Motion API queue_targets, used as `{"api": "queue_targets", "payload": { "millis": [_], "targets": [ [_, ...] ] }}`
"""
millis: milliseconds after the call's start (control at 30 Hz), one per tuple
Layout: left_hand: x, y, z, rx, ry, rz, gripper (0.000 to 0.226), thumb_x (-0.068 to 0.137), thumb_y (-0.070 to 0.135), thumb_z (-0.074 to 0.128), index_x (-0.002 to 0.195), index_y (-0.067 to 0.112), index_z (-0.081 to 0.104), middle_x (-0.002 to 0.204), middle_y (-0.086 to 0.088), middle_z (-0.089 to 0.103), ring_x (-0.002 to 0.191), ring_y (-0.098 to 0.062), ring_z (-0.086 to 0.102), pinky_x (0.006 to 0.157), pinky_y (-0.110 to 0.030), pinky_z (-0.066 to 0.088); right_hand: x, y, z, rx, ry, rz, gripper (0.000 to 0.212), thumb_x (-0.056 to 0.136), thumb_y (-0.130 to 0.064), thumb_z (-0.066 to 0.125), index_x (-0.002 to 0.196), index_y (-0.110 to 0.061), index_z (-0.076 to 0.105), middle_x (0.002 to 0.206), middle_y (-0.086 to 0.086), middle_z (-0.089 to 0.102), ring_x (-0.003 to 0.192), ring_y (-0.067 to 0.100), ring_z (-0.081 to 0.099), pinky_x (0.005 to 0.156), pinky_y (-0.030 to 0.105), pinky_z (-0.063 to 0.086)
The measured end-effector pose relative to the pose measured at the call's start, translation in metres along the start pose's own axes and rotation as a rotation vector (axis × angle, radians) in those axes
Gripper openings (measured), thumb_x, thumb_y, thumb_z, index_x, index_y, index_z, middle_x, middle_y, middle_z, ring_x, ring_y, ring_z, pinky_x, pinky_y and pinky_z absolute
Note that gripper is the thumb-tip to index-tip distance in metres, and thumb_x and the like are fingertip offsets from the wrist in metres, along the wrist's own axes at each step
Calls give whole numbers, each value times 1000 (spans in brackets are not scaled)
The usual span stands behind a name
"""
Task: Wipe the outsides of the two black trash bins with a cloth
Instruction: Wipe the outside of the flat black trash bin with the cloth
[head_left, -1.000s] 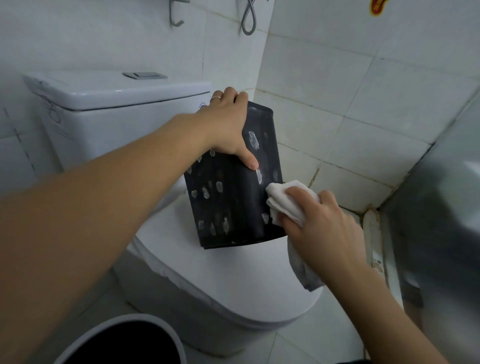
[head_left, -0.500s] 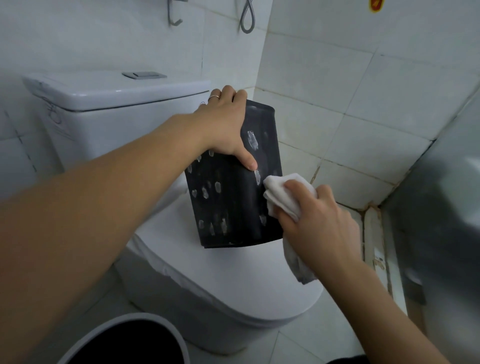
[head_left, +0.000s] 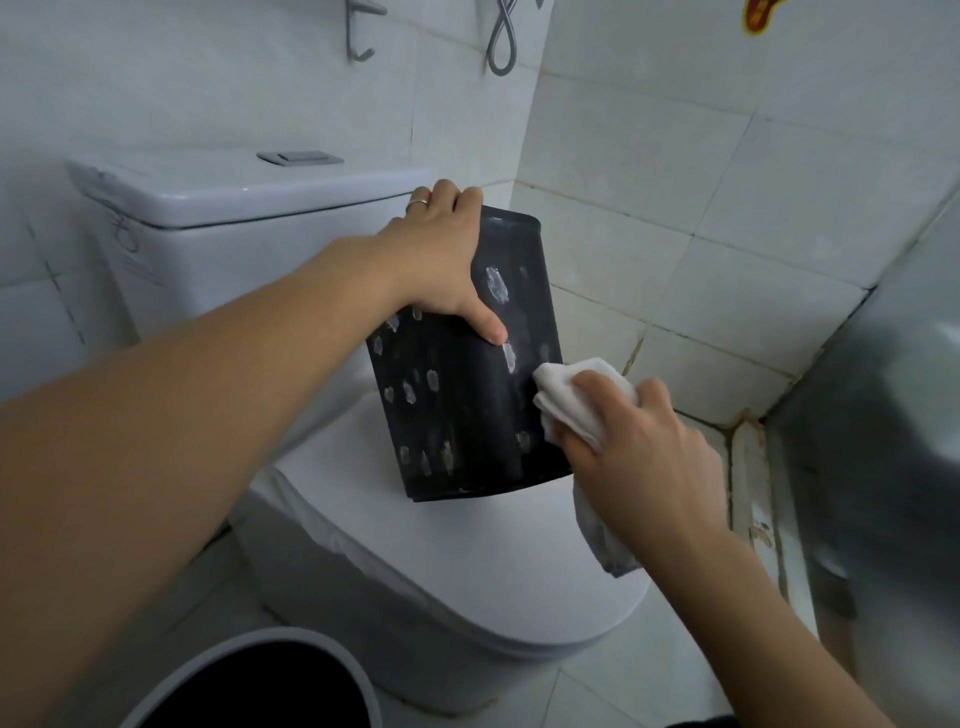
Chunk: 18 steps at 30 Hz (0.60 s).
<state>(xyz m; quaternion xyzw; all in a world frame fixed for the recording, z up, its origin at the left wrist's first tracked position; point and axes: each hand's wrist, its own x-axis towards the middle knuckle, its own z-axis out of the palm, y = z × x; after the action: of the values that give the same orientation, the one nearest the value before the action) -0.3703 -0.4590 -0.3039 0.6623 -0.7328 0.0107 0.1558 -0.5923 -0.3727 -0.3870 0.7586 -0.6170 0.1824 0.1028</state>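
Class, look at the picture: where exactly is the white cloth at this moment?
In the head view, the crumpled white cloth is right of centre, gripped by the right hand and pressed against the right side of the black rectangular trash bin standing on the closed white toilet lid.

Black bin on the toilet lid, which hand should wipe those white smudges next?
Right. The right hand already grips the white cloth against the black bin beside the smudges; the left hand is occupied holding the bin's top steady.

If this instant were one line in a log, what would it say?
step: wiping | left hand: grips black bin top, bin on toilet lid | right hand: presses white cloth to bin's right side | white smudges remain
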Motion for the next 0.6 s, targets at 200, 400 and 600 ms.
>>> {"api": "queue_targets", "payload": {
  "millis": [200, 400, 600],
  "targets": [
    [4, -5, -1, -21, -23, -26, 127, 42, 63, 90, 141, 13, 28, 137, -5, 29, 137, -28, 22, 103, -45, 36, -24, -11, 0, -25, 3, -193, 32, 81, -52, 57, 111, -39, 51, 84, -6, 40, 47, 15, 33, 38, 19, 19],
    [10, 5, 2, -14, -14, -22, 125, 42, 66, 89, 138, 12, 29, 137, -6, 29, 136, -29, 24, 104, -47, 37, -8, 14, 5, 56, -65, -5, 38, 88, -64, 44, 122, -48, 43, 91, -6, 43, 67, 24, 57, 58, 35, 50],
    [14, 9, 3, -14, -29, -18, 128, 41, 66, 89, 140, 12, 28, 138, -7, 29, 138, -30, 21, 107, -49, 36, -6, 21, 10, 323, -96, 49, 40, 84, -64, 52, 123, -54, 46, 90, -10, 49, 77, 11, 53, 65, 29, 45]
  ]
}}
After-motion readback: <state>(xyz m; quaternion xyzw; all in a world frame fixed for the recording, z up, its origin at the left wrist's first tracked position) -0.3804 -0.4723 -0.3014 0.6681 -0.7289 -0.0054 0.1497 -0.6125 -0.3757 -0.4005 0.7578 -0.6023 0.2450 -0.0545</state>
